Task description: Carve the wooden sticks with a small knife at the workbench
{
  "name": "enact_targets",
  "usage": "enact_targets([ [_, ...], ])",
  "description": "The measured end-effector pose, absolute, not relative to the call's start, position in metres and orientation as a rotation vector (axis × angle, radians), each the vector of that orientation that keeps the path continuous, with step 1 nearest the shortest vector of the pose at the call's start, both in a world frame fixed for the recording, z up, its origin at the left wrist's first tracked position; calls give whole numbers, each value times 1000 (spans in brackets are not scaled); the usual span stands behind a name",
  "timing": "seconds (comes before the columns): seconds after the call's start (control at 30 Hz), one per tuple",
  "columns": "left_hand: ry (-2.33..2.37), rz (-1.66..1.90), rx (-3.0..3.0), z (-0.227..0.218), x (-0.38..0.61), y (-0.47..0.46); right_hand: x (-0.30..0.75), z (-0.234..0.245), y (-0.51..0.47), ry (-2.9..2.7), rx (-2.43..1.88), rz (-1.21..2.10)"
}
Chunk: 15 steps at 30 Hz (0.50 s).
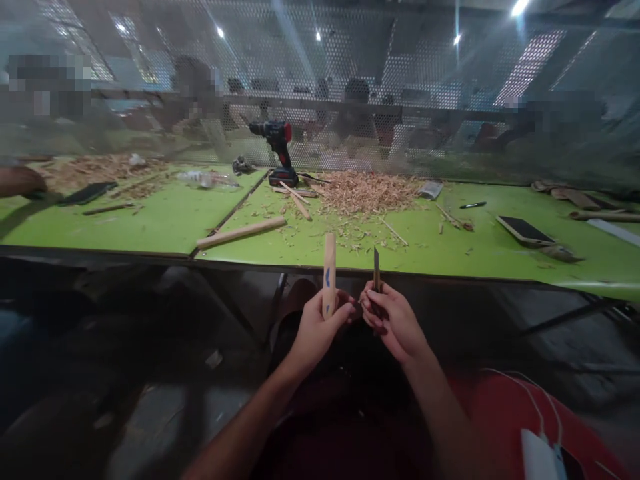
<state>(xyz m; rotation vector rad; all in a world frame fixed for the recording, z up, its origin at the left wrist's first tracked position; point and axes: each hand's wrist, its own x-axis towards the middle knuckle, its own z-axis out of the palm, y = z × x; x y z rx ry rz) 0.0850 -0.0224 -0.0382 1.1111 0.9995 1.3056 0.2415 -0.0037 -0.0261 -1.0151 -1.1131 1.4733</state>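
green table (163,230); held stick (329,267) points up and forward

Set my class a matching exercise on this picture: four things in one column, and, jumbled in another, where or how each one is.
1. wooden stick with blue marks
2. thin blade
3. drill
4. wood shavings

A. standing upright on the green table
B. held in the right hand
C. heaped and scattered about
D. held in the left hand

Pairs: 1-D, 2-B, 3-A, 4-C
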Motion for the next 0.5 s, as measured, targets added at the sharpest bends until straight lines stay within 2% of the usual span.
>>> enact_targets([
  [0.13, 1132, 1364, 1063, -63, 73, -19, 247, -57, 12, -1501, -1183, 1195],
  [0.3, 1255, 1336, 1083, -85, 54, -28, 249, -78, 6, -1216, -1133, 1580],
  [0.5, 1205, 1243, 1201, -74, 60, -34, 242, -62, -5, -1048, -1021, 1704],
])
